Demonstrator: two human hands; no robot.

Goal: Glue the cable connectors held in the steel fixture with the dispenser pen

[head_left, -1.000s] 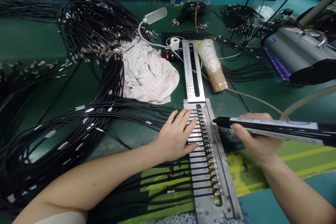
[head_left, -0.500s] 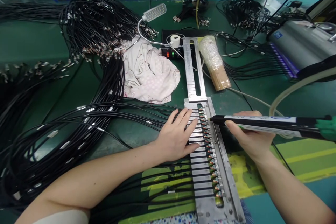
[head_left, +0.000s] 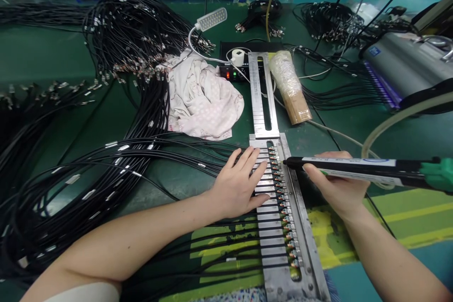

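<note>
A long metal fixture (head_left: 274,245) lies lengthwise before me, with black cables (head_left: 244,246) set side by side in its slots. Small metal connectors (head_left: 288,219) form a row at the cable ends. My left hand (head_left: 237,181) rests flat over the upper cables, fingers spread and fingertips on the fixture. In my right hand (head_left: 341,184) is a black dispensing syringe (head_left: 354,165) with a white label and a green rear cap, held almost level. Its tip points left at the upper connectors; whether it touches one I cannot tell.
Left of the fixture are a crumpled cloth (head_left: 205,99) and a large cable bundle (head_left: 130,37). Behind stand a small lamp (head_left: 211,20) and a black control box (head_left: 226,75). A plastic-wrapped block (head_left: 290,87) and a grey machine with purple light (head_left: 410,66) are to the right.
The view has shifted slightly. Both hands keep nearly the same place on the fixture, and the syringe tip stays by the upper connectors.
</note>
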